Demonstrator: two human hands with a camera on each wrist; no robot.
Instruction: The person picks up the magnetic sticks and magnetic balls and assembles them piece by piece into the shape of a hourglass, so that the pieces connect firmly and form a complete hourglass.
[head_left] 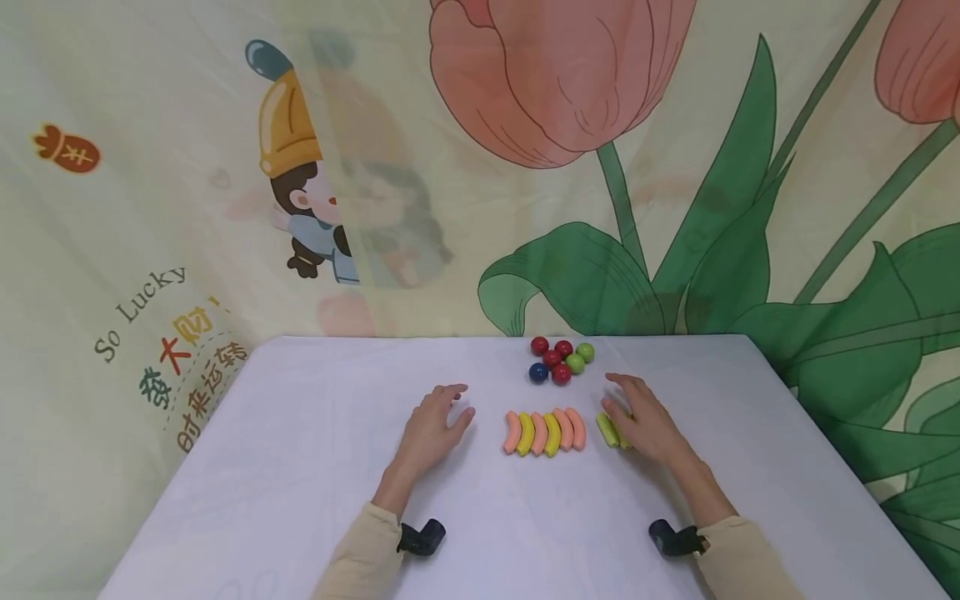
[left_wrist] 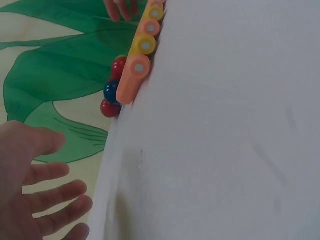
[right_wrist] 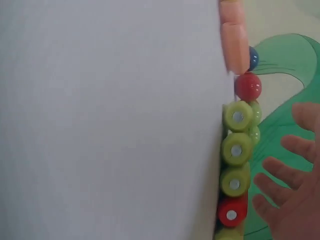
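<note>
Head view shows right hand, grip wide, over green pieces; fingers should close gently around one

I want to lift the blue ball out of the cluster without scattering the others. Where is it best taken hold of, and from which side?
Judging by the head view, the blue ball sits at the cluster's near-left corner, with red balls touching its right and far sides. Its left and near sides look free, so pinch it from above across those free sides, probably with the left hand, which is nearer.
</note>
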